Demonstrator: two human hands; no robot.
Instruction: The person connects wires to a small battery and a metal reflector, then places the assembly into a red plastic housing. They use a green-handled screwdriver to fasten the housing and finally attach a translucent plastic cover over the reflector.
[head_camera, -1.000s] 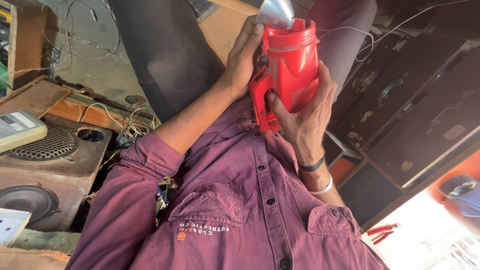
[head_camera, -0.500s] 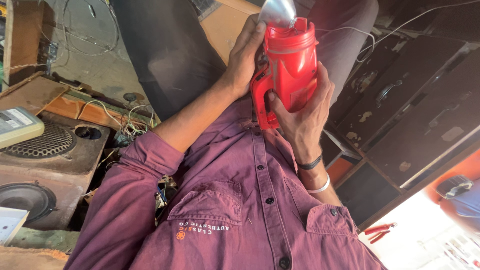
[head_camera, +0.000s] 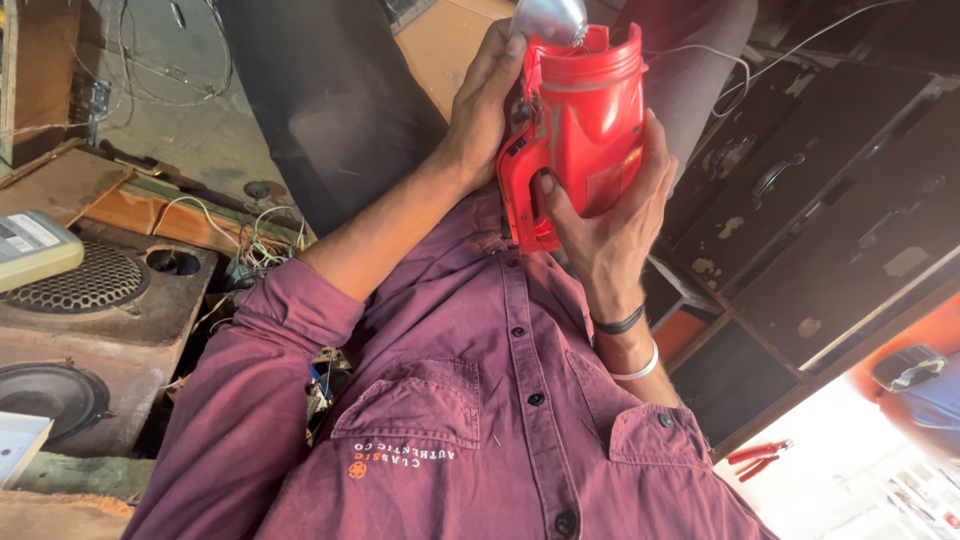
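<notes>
Near: maroon shirt (head_camera: 480, 440). Centre: red torch body (head_camera: 585, 120), upright above the chest, clasped by both hands. Right hand (head_camera: 605, 215) wraps its side, thumb in the handle loop; left hand (head_camera: 480, 115) grips the opposite edge. Silver reflector (head_camera: 548, 18) sits at its top. Far left: speaker box (head_camera: 90, 300), loose wires (head_camera: 255, 240). Lower right: red pliers (head_camera: 758, 458).

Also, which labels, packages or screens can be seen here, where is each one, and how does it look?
Meter-like device: far left edge, lying on the speaker cabinet; flat cream box with a pale rectangular panel and label on top.
Shirt print: below the chest pocket of the maroon shirt; one line of small white letters with a small orange emblem.
Red torch body: held in both hands; no label visible.
No package is visible.
</notes>
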